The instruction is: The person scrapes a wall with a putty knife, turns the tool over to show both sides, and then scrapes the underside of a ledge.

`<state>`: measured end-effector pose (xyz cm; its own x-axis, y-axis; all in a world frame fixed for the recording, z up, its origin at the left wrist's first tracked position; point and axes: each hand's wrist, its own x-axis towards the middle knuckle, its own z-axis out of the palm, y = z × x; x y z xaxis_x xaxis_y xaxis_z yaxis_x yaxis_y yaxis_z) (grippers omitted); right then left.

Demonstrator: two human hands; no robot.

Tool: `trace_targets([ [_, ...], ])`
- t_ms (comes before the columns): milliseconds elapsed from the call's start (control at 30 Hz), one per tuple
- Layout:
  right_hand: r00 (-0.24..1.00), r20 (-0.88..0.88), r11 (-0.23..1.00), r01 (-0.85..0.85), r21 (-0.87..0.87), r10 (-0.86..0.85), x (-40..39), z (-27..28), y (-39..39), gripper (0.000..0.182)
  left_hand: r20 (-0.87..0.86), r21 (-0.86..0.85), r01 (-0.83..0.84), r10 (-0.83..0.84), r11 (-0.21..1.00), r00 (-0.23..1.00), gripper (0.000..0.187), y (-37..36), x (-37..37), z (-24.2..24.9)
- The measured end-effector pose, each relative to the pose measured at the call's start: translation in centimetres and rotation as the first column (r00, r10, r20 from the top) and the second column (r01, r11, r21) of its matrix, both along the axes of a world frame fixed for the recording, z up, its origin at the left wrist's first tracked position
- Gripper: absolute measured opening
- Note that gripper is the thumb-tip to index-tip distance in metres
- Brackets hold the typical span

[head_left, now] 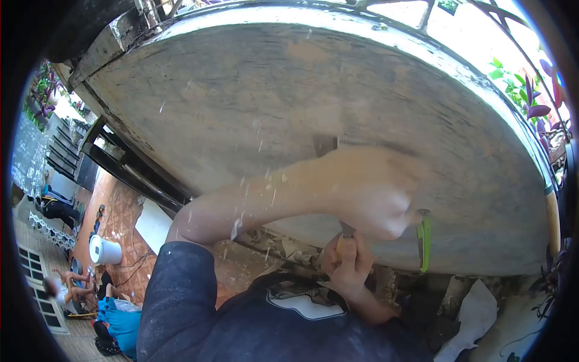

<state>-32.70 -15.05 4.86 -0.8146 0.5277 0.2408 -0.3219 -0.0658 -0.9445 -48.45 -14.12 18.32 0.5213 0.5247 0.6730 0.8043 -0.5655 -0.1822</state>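
From the left, my bare forearm crosses in front of a grey, brown-stained wall panel [241, 90]. My left hand [386, 196] is a blurred, closed fist near the panel; what it grips is hidden. Behind that wrist shows a flat dark tool edge [325, 145] against the panel. Lower down, close to my chest, my right hand [348, 259] is closed round a small scraper [346, 229], its metal end pointing up. A green-handled tool [424, 244] is upright just right of my left fist.
Broken pale pieces [289, 247] and a large white fragment [473, 317] lie below the panel. At left are a white bucket [105, 250], a white sheet [152, 224] on orange tiles and people farther off. Plants [531, 99] and metal bars edge the upper right.
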Motion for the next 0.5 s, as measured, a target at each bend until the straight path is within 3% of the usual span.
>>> trace_targets([
  [33,1.000,-0.009,1.000,0.003,0.009,-0.003,-0.4,0.2,0.0,0.028,-0.046,0.020,0.031,-0.030,0.999,0.998,0.032,0.1,0.0,0.3],
  [100,0.997,-0.077,0.974,-0.004,-0.228,-0.014,-0.9,0.5,-0.9,0.028,-0.078,0.031,0.064,-0.062,0.997,0.995,0.033,-0.1,-0.2,0.6],
  [133,0.998,-0.062,0.973,-0.001,-0.232,-0.014,-0.6,0.6,-1.0,0.028,-0.068,-0.017,0.014,-0.015,1.000,0.998,0.034,-0.6,-0.3,1.5],
  [200,0.992,-0.122,0.998,0.007,-0.070,-0.015,-1.2,0.8,-1.0,0.030,-0.085,-0.068,-0.030,0.024,0.997,0.996,0.035,-0.4,-0.6,1.7],
  [267,0.998,-0.064,0.995,0.011,-0.094,-0.017,-0.3,0.6,-0.9,0.030,-0.055,0.136,0.046,-0.039,0.990,0.998,0.039,-0.3,-0.2,0.5],
  [367,0.999,-0.046,0.997,-0.009,-0.071,0.005,-1.2,2.2,-0.3,0.031,-0.122,0.034,-0.060,0.064,0.998,0.991,0.040,-0.9,-0.8,2.2],
  [500,1.000,-0.007,1.000,-0.021,-0.013,0.021,-0.2,2.4,0.4,0.025,-0.170,0.084,-0.054,0.067,0.995,0.983,0.038,-1.1,-0.7,2.0],
])
